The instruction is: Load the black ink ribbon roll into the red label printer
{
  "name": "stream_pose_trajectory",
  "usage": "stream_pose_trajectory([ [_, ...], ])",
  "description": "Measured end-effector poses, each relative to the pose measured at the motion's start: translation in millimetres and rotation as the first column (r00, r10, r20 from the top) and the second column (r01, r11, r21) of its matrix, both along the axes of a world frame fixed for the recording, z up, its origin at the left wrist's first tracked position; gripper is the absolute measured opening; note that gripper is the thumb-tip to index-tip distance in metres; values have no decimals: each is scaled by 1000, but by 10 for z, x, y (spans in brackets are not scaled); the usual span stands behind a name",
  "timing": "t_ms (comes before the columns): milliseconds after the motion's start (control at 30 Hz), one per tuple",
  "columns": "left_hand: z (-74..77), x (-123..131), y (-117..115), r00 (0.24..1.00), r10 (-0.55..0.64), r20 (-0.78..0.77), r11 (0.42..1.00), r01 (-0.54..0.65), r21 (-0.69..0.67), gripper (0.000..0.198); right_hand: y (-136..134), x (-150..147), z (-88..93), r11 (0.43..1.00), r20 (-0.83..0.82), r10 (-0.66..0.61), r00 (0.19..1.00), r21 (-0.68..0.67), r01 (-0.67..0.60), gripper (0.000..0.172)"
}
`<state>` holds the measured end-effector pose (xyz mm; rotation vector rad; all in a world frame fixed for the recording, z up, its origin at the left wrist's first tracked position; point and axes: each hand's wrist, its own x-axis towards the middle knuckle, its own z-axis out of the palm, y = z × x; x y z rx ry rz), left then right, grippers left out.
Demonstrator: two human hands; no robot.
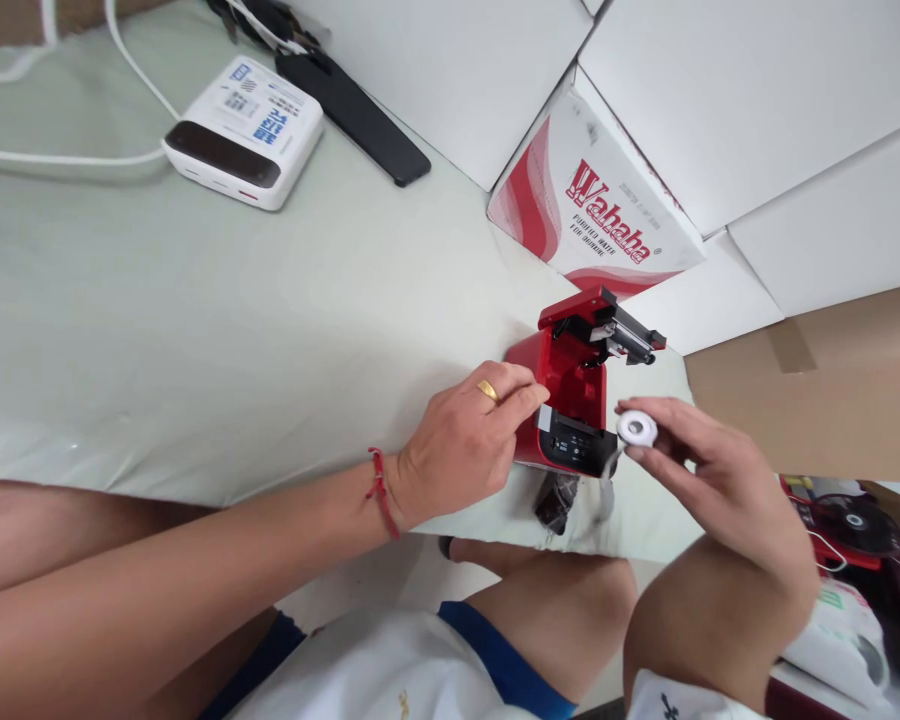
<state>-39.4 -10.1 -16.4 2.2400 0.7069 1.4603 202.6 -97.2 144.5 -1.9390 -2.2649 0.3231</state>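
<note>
A small red label printer (529, 353) stands on the covered table, its lid (576, 306) swung up and its red inside showing. My left hand (457, 435) is closed at the near left rim of the printer, thumb and fingers on its edge. Between thumb and fingers, my right hand (727, 485) pinches a small white paper roll (637, 429) just right of the printer's black front panel (566, 443). A pale strip hangs blurred from the roll. Some dark crumpled item (555, 502) lies below the printer, partly hidden.
Behind the printer stands a white and red Wahaha water carton (592, 190), beside stacked white boxes (750, 90). At the upper left lie a white power bank (247, 130) with cables and a long black object (352, 115). A brown carton (832, 390) is at right.
</note>
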Motion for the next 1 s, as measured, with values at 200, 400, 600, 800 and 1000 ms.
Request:
stream_pose_trajectory([
  [200, 41, -21, 0, 1000, -3, -16, 1000, 3, 24, 39, 502, -260, -251, 991, 142, -129, 981, -19, 133, 37],
  [400, 30, -15, 2, 999, -31, -14, 999, 31, 11, 33, 790, -307, -452, 970, 267, -101, 958, -187, 154, 39],
  [600, 34, -12, 3, 1000, -20, -4, 1000, 20, 21, 30, 700, -301, -486, 978, 181, -52, 982, -188, 86, 34],
  [800, 18, 0, -1, 1000, -9, 5, 1000, 9, 25, 32, 495, -323, -253, 847, -126, -227, 966, 464, 260, 30],
  [1000, 9, 6, -28, 1000, -12, 9, 1000, 12, 20, 36, 622, -124, -467, 899, 159, -176, 972, 427, 93, 58],
])
